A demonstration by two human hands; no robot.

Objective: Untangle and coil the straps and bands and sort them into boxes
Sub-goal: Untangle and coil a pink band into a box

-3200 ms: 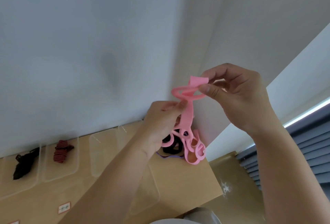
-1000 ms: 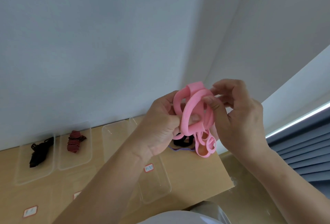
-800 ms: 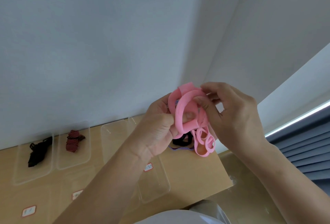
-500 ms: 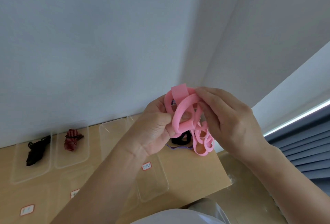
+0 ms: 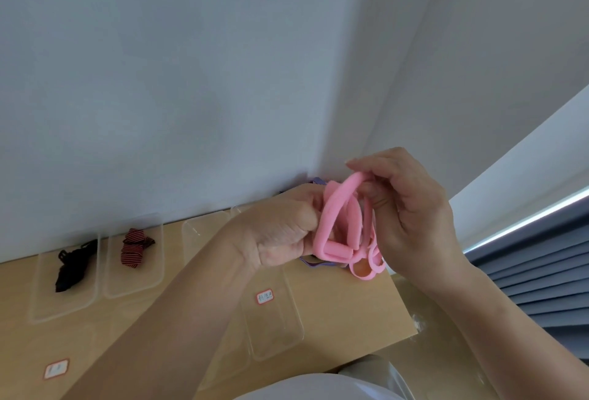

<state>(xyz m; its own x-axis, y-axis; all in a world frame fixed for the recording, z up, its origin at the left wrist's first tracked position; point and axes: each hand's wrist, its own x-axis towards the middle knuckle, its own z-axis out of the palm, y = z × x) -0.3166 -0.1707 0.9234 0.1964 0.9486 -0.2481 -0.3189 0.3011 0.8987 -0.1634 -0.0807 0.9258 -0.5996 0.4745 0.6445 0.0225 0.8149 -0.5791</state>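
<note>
Above the wooden table [image 5: 344, 310], your left hand [image 5: 280, 230] grips the coiled pink band [image 5: 334, 208] in curled fingers [image 5: 304, 205], while your right hand [image 5: 414, 217] pinches its top loop.

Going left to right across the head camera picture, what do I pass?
Black strap → red striped strap → left hand → pink band → right hand → blinds.

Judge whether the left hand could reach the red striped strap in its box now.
Probably not yet: the left hand grips the pink band, though nothing blocks the way to the red striped strap.
</note>
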